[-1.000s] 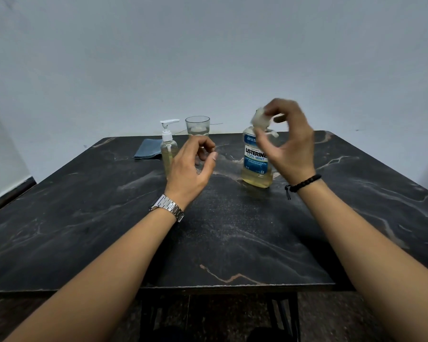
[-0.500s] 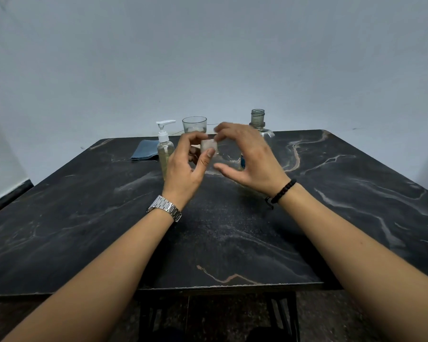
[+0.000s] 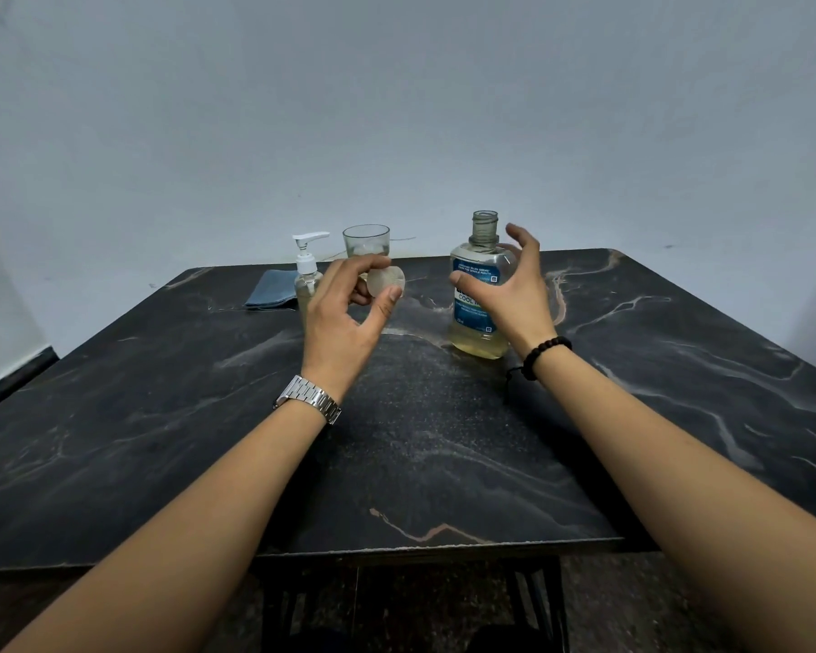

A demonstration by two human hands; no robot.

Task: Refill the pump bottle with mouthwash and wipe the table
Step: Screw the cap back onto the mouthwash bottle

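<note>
The mouthwash bottle (image 3: pixel 476 294) stands uncapped on the dark marble table (image 3: pixel 396 440), yellowish liquid inside, blue label facing me. My right hand (image 3: pixel 514 287) hovers spread around its front, fingers relaxed and holding nothing; whether it touches the bottle is unclear. My left hand (image 3: pixel 345 318) pinches the clear ribbed cap (image 3: pixel 386 281) between thumb and fingers above the table. Behind that hand, partly hidden, stands the small pump bottle (image 3: pixel 307 280) with its white pump head on. A folded blue cloth (image 3: pixel 270 294) lies at the far left of the table.
A clear drinking glass (image 3: pixel 366 245) stands at the back edge between the two bottles. A plain white wall rises behind the table. The table's front edge runs across the lower part of the view, with dark legs under it.
The cap passed from my right hand to my left. My right hand then swung back right toward the mouthwash bottle, and my left hand now holds the cap alone.
</note>
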